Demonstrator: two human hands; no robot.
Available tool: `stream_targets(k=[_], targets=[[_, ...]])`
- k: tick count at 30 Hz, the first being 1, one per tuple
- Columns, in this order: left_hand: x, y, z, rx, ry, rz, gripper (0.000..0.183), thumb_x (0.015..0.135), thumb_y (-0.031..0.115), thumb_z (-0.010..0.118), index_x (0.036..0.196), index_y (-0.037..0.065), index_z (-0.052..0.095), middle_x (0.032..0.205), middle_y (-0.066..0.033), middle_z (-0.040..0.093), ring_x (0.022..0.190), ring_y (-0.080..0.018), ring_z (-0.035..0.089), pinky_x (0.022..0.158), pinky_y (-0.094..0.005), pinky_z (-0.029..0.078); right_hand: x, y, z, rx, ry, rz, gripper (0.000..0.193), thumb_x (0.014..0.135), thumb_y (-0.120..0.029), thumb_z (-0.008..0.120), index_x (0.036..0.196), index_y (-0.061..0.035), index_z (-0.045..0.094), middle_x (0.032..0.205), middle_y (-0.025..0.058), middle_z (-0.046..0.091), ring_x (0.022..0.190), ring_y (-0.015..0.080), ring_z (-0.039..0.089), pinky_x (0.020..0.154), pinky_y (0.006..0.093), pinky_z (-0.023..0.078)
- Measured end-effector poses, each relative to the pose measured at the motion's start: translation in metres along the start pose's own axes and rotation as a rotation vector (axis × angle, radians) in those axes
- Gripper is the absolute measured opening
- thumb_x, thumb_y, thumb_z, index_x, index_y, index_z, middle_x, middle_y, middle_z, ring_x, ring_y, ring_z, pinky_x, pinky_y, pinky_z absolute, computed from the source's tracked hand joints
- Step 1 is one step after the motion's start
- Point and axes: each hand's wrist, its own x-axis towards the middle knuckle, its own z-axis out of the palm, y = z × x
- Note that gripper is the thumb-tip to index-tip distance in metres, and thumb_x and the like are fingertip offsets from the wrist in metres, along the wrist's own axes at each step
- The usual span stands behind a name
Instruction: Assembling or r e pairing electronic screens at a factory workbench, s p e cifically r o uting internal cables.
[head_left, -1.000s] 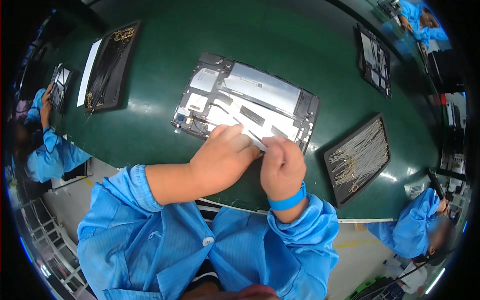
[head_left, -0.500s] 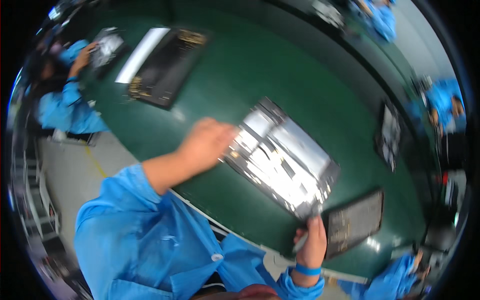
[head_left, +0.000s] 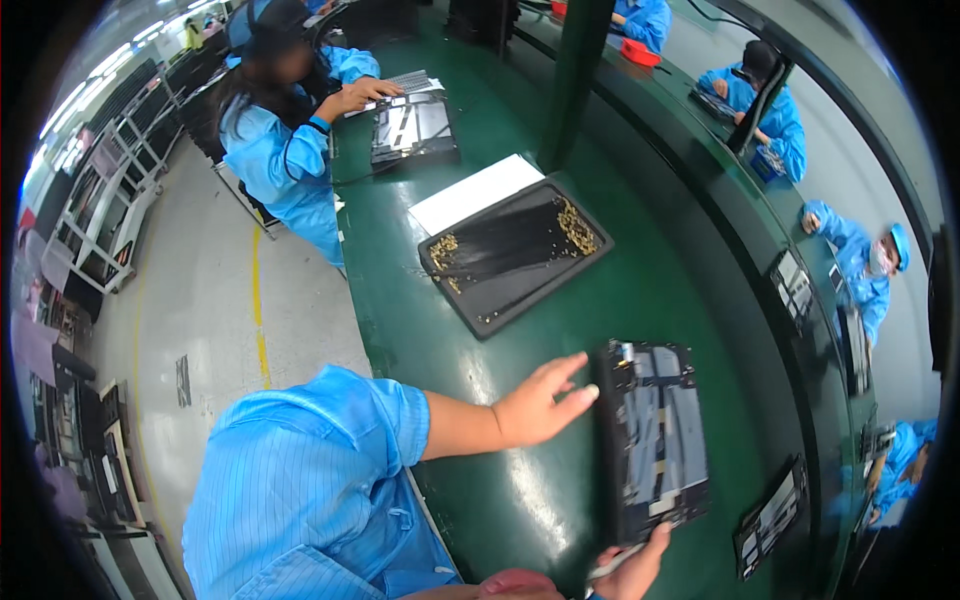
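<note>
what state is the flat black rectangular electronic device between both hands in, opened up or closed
Open: the device has its grey inner panels exposed on the face toward the camera

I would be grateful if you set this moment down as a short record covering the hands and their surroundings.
Left hand: open, fingers spread beside the opened tablet; contact unclear
Right hand: at the tablet's near end; grip unclear
Tablet: internals facing up, silver-grey panels, dark frame
Tray: black, holding dark cables with gold-coloured ends
Paper: white sheet along the tray's far side
Surface: green tabletop
Neighbour: co-worker in blue, upper left, hands near another opened tablet
</note>
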Motion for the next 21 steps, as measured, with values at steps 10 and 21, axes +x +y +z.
stream_targets(k=[10, 21], targets=[[0.007, -0.006, -0.002, 0.151, -0.056, 0.232, 0.032, 0.081, 0.024, 0.048, 0.1, -0.002, 0.05, 0.095, -0.0153, 0.051, 0.09, -0.0266, 0.049, 0.08, -0.0334, 0.038, 0.104, -0.064, 0.037, 0.392, 0.129, -0.351, 0.068, 0.078, -0.046, 0.047, 0.125, -0.0041, 0.022, 0.128, 0.0059, 0.027, 0.066, 0.0111, 0.044, 0.048, 0.0176, 0.033], [0.007, -0.004, 0.001, 0.25, -0.107, 0.314, 0.027, 0.079, 0.023, 0.049, 0.085, -0.002, 0.055, 0.082, -0.0135, 0.056, 0.083, -0.0273, 0.05, 0.077, -0.0343, 0.038, 0.152, -0.059, -0.084, 0.668, 0.483, -0.346, 0.054, 0.08, -0.039, 0.046, 0.119, -0.0049, 0.03, 0.112, 0.0127, 0.04, 0.078, 0.0173, 0.048, 0.07, 0.0252, 0.043]])
